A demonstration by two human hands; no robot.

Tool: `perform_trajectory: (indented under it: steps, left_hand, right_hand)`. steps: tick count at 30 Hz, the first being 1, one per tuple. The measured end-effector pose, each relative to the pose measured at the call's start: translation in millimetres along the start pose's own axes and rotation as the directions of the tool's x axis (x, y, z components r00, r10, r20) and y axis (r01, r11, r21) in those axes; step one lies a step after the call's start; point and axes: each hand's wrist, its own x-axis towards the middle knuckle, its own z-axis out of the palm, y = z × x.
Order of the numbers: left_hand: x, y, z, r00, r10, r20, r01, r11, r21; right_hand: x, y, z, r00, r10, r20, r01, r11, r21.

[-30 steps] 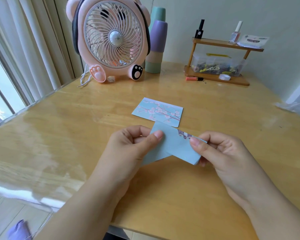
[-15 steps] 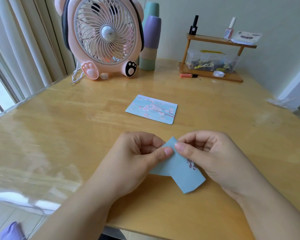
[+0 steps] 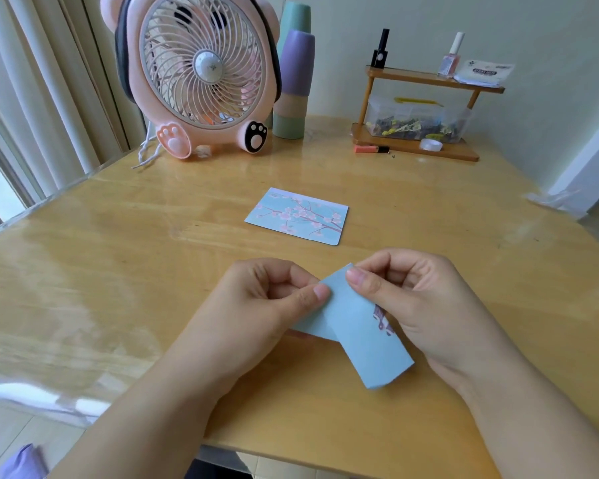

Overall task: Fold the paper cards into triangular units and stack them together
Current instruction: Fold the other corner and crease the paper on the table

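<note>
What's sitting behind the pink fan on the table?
Behind the pink fan, to its right, stands a stack of cups: green at the bottom, then tan, purple and teal. The fan covers the stack's left edge; anything directly behind its body cannot be seen.

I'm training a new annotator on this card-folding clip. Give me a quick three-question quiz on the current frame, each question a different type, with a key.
1. True or false: both the left hand and the right hand pinch the folded blue card.
2. Multiple choice: the flat blossom card lies
A. under the fan
B. on the table, beyond the hands
C. on the wooden shelf
3. Fill in: the two nail polish bottles stand on the shelf's ____ tier.

Key
1. True
2. B
3. top
</note>
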Motion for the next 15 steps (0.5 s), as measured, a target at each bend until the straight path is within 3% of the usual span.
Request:
perform_trajectory:
  steps: [3, 5, 7, 8, 9, 10, 12, 14, 15]
  left_hand:
    - [3, -2, -1, 0.998, 0.029, -0.047, -0.033, 0.996, -0.087]
    - [5, -4, -3, 0.989, 0.11, -0.102, -0.122, 0.985, -0.119]
    - [4, -5, -7, 0.956, 0.274, -0.106, -0.277, 0.961, -0.018]
    - [3, -6, -10, 0.93, 0.357, -0.086, -0.35, 0.933, 0.079]
    - [2, -6, -13, 0.895, 0.442, -0.061, -0.418, 0.879, 0.23]
    - [3, -7, -18, 0.848, 0.53, -0.009, -0.483, 0.779, 0.398]
    - [5, -9, -27, 0.753, 0.632, 0.185, -0.569, 0.482, 0.666]
    - [2, -17, -35, 0.717, 0.598, 0.359, -0.597, 0.26, 0.759]
    - [0, -20, -38, 0.729, 0.551, 0.405, -0.592, 0.21, 0.778]
  right_hand:
    - [-2, 3, -6, 0.99, 0.07, 0.119, -0.061, 0.995, -0.076]
    - [-1, 8, -9, 0.995, 0.035, 0.097, -0.017, 0.984, -0.18]
    - [0, 13, -12, 0.98, -0.193, -0.04, 0.164, 0.911, -0.378]
    - [0, 12, -14, 0.925, -0.376, -0.044, 0.296, 0.791, -0.535]
    - [0, 10, -15, 0.855, -0.518, 0.033, 0.401, 0.618, -0.677]
    - [-1, 8, -17, 0.811, -0.567, 0.143, 0.451, 0.452, -0.77]
    - [-4, 12, -24, 0.818, -0.477, 0.32, 0.48, 0.262, -0.837]
    - [-14, 18, -28, 0.867, -0.32, 0.383, 0.469, 0.261, -0.844]
    - [-20, 18, -29, 0.898, -0.243, 0.367, 0.431, 0.319, -0.844]
